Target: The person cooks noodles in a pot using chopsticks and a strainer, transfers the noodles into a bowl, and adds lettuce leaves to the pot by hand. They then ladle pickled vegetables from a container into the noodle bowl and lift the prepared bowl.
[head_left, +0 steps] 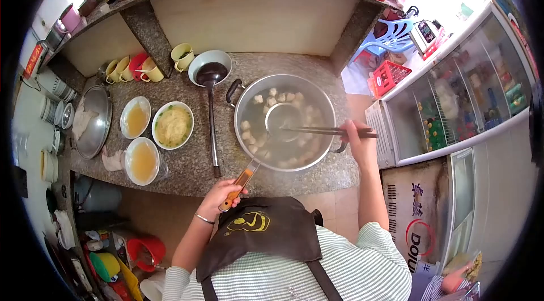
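A speckled stone counter (184, 169) carries the wide metal pot (328, 118), with three filled bowls (191, 131) to its left and a glass-doored fridge (470, 83) beyond its right side. The left grip (225, 194) is closed around the handle of a strainer (247, 176), which reaches into the pot; the right grip (356, 134) clamps chopsticks (326, 130) extending over it.

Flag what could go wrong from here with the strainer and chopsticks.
The left hand could bump the nearby ladle, tipping the bowl it rests in. The right hand, close to the pot's rim, might get splashed, even burned if the liquid is hot. Loose pale cubes may slip past the strainer.
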Available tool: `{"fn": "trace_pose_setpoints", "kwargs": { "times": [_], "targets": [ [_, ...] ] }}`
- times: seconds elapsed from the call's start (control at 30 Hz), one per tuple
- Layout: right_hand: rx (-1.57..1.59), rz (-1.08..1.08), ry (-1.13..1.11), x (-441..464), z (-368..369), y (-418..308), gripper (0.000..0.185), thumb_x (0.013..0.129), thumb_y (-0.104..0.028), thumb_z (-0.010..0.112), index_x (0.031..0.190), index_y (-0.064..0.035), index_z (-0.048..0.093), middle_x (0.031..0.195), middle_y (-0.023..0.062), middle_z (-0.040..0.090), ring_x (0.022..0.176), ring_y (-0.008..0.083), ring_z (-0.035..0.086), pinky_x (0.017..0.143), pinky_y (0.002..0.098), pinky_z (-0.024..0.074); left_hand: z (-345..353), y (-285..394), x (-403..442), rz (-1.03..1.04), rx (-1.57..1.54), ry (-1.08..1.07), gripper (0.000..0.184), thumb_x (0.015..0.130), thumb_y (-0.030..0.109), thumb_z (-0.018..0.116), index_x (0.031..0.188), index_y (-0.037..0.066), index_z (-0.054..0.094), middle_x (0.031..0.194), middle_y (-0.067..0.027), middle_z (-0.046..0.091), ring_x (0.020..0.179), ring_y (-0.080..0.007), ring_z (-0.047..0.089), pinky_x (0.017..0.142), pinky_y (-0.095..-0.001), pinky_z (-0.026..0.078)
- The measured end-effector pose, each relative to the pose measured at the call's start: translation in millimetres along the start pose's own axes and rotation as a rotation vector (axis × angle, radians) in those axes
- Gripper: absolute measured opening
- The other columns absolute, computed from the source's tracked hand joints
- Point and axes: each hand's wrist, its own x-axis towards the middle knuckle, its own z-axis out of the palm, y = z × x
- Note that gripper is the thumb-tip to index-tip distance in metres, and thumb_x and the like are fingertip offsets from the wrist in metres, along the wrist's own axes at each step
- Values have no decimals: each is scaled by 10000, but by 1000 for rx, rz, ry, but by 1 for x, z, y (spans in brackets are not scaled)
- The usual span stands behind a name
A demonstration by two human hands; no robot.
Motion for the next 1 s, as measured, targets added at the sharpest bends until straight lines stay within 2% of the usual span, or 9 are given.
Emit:
{"fn": "trace_pose_setpoints", "kwargs": {
  "times": [0.23, 0.37, 0.43, 0.57, 0.67, 0.73, 0.83, 0.97, 1.0],
  "targets": [
    [66, 20, -1, 15, -27, 5, 328, 867, -258, 505, 842, 53, 605, 720, 91, 615, 629, 135, 585, 574, 256, 480, 0, -6, 2, 44, -8, 57, 270, 844, 104, 477, 1099, 17, 489, 783, -87, 583, 487, -99, 491, 397, -210, 411],
    [117, 14, 159, 21, -38, 23, 318, 852, -248, 526, 831, 58, 606, 726, 101, 623, 660, 146, 589, 628, 276, 467, 1, -5, 4, 73, 17, 115, 260, 840, 96, 468, 1085, 12, 491, 782, -83, 585, 481, -97, 491, 399, -213, 414],
    [-277, -89, 89, 25, -33, 48, 280, 836, -214, 551, 838, 59, 613, 708, 107, 624, 648, 153, 585, 624, 292, 458, 5, -3, 8, 93, 188, 206, 250, 834, 92, 455, 1070, 22, 499, 793, -74, 586, 461, -94, 490, 407, -211, 419],
    [-413, -30, -203, 12, -11, 88, 204, 798, -172, 598, 851, 22, 635, 682, 122, 624, 627, 176, 588, 607, 286, 456, 7, -7, 28, 177, 504, 341, 254, 813, 99, 462, 1057, 51, 514, 721, -72, 587, 445, -120, 516, 416, -252, 431],
    [-200, 18, -222, -3, 6, 97, 155, 783, -117, 611, 853, 18, 639, 671, 116, 618, 613, 158, 586, 591, 263, 458, 10, -4, 36, 192, 814, 408, 320, 813, 81, 465, 1129, 50, 496, 712, -63, 576, 436, -113, 503, 401, -255, 430],
    [-109, 12, -194, -4, 5, 82, 148, 790, -107, 601, 865, 15, 639, 697, 118, 622, 625, 159, 588, 602, 264, 461, 16, 3, 36, 313, 904, 455, 215, 770, 92, 466, 969, 45, 532, 565, -141, 546, 491, -238, 583, 477, -366, 449],
    [-72, -34, -157, -4, 4, 76, 141, 808, -81, 575, 899, 8, 638, 782, 121, 629, 687, 152, 594, 650, 268, 463, 2, 0, 55, 305, 886, 441, 194, 768, 89, 456, 938, 35, 533, 587, -165, 548, 503, -270, 584, 490, -379, 452],
    [-157, -124, -168, -1, 8, 72, 137, 802, -77, 576, 892, 3, 643, 807, 115, 628, 732, 151, 590, 672, 259, 453, 3, 4, 64, 323, 867, 447, 192, 759, 95, 468, 930, 44, 539, 604, -175, 554, 512, -292, 584, 505, -396, 452],
    [-116, -119, -154, 0, 10, 71, 134, 799, -74, 576, 889, -2, 645, 802, 112, 627, 736, 157, 590, 675, 258, 451, -3, 1, 72, 331, 920, 423, 284, 769, 79, 490, 1051, 68, 524, 604, -118, 544, 481, -217, 557, 469, -343, 447]
  ]
}}
